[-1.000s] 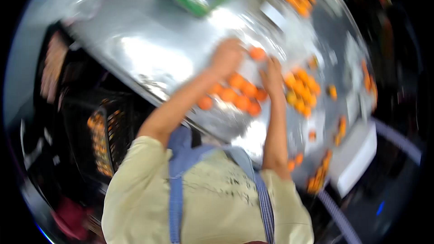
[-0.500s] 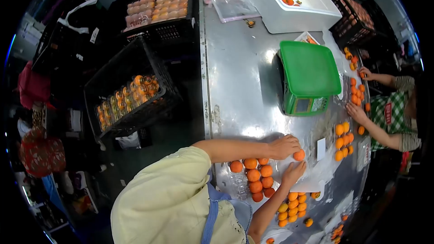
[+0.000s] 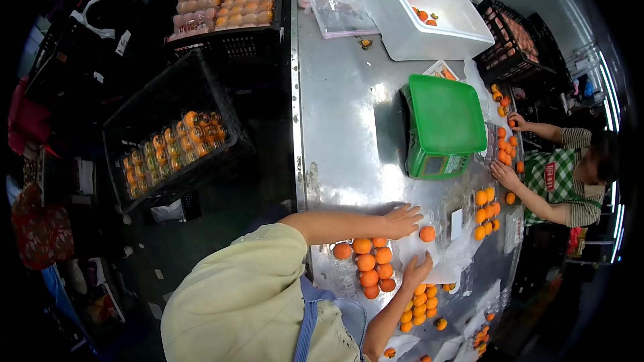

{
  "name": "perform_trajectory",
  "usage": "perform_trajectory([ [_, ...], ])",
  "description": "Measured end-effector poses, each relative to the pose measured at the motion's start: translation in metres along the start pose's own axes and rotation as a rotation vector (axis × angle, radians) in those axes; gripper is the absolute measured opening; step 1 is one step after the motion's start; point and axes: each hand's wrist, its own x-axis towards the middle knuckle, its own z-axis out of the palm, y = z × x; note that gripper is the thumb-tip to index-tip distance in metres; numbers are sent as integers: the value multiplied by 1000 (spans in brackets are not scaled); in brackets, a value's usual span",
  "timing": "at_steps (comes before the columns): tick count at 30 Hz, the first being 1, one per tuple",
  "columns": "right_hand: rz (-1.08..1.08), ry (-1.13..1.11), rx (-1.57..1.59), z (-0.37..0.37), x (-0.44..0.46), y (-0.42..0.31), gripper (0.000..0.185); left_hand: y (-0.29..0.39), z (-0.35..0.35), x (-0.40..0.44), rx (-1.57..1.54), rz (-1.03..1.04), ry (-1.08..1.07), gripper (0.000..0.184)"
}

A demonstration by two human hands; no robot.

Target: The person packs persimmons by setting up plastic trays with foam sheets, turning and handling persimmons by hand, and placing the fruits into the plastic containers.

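A single orange persimmon [image 3: 427,233] lies on white paper between my two hands. My left hand [image 3: 402,221] is just above and left of it in the view, fingers spread, holding nothing. Below the fruit, my right hand [image 3: 417,270] is open with thumb and fingers apart, not touching it. Beside my forearms, a clear plastic tray [image 3: 343,271] holds several persimmons [image 3: 366,262] in rows. Another group of yellower persimmons [image 3: 419,308] sits in rows under and beyond my right wrist.
A green-lidded scale [image 3: 446,117] stands mid-table, with a white foam box [image 3: 429,20] at the far end. Across the table, a co-worker's hands [image 3: 506,175] are among persimmons and trays [image 3: 486,213]. Black crates [image 3: 178,137] with packed fruit are left of the table.
My left hand has drawn back from the persimmon and its fingers have spread. My right hand sits slightly lower, away from the fruit. The whole view has shifted a little.
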Motion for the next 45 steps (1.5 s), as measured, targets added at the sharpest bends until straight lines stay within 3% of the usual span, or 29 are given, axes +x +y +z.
perform_trajectory([
  [2,13,-6,13,-2,-3,-6,41,1,-7,-4,-82,-46,-18,32],
  [5,-5,-16,27,-7,-8,-9,41,-3,0,-9,-277,-173,220,28],
  [7,9,27,25,-7,-18,4,43,-12,-13,-16,-314,-263,75,31],
  [11,231,217,213,-63,-34,5,65,-39,3,-36,-863,-493,216,36],
  [14,492,592,427,-151,-61,82,83,-75,21,-42,-744,-448,190,29],
  [16,645,919,615,-212,-91,172,88,-61,-4,-46,-916,-487,64,27],
  [17,831,1005,760,-264,-104,156,91,-60,-4,-46,-972,-477,62,27],
  [19,955,1125,729,-324,-145,190,96,-60,-13,-45,-953,-537,-24,28],
  [21,1072,1145,522,-363,-176,201,97,-60,-18,-33,-917,-567,-124,29],
  [25,1081,1402,510,-405,-206,189,96,-54,-10,-28,-535,-396,-153,29],
  [27,1070,1454,538,-402,-212,196,94,-71,12,-31,-298,-203,-54,29],
  [28,1086,1419,518,-394,-211,204,92,-72,11,-29,-285,-237,-91,28],
  [30,965,1342,485,-356,-201,221,79,-72,9,-28,-253,-314,-162,28],
  [31,742,1306,569,-321,-193,220,62,-74,9,-29,-254,-293,-131,28],
  [33,696,885,477,-251,-169,167,37,-81,14,-30,-247,-260,-71,30],
  [34,722,686,631,-221,-158,130,29,-92,24,-25,-277,-248,-85,31],
  [35,702,543,411,-171,-153,116,31,-104,29,-28,-299,-267,-92,32],
  [36,783,349,474,-139,-149,86,37,-97,22,-30,-337,-318,-129,31],
  [37,763,262,314,-102,-151,65,43,-76,11,-30,-392,-384,-169,30],
  [41,708,594,412,-25,-157,18,42,-21,-17,-26,-622,-646,-204,27],
  [45,843,502,654,-22,-157,-15,41,-30,0,-29,-628,-647,-148,27],
])
